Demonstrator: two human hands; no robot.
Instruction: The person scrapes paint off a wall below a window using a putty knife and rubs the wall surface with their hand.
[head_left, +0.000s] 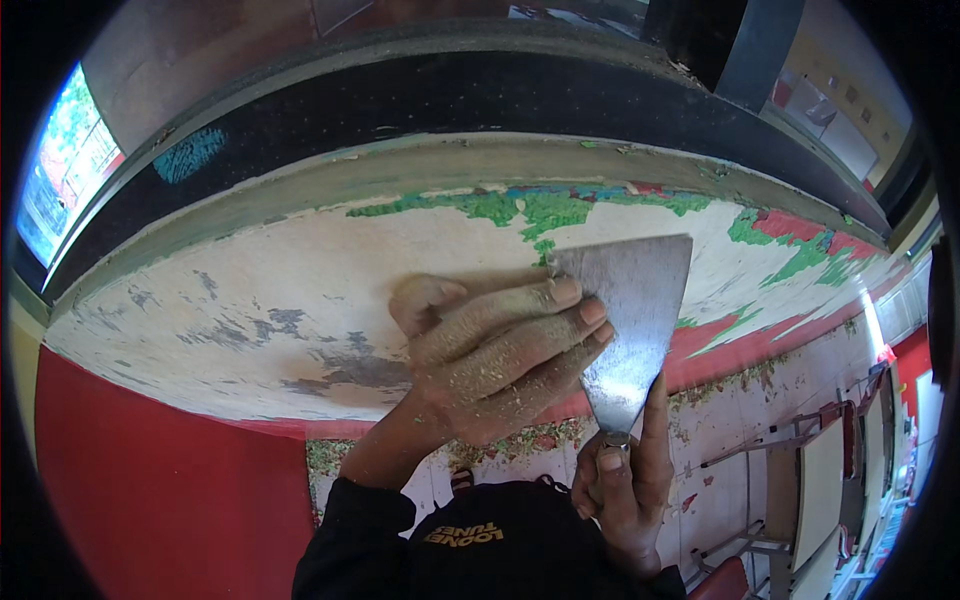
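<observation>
In my right hand (626, 480) is the handle of a wide metal paint scraper (634, 300), its blade pointing up against the wall (337, 262). Fingertips of my left hand (502, 352) press on the left side of the blade; that hand is dusted with pale flakes, its thumb to the left. Left of the blade the wall is mostly bare and whitish with grey patches. Peeling green paint (559, 214) remains along the top, and green and red paint lies to the right of the blade.
A dark window frame (420, 90) curves above the wall. Paint chips (517, 442) litter the tiled floor along the wall's foot. Desks (817, 487) and a red chair seat (724, 581) stand at the lower right. Red-painted wall (165, 480) is at the lower left.
</observation>
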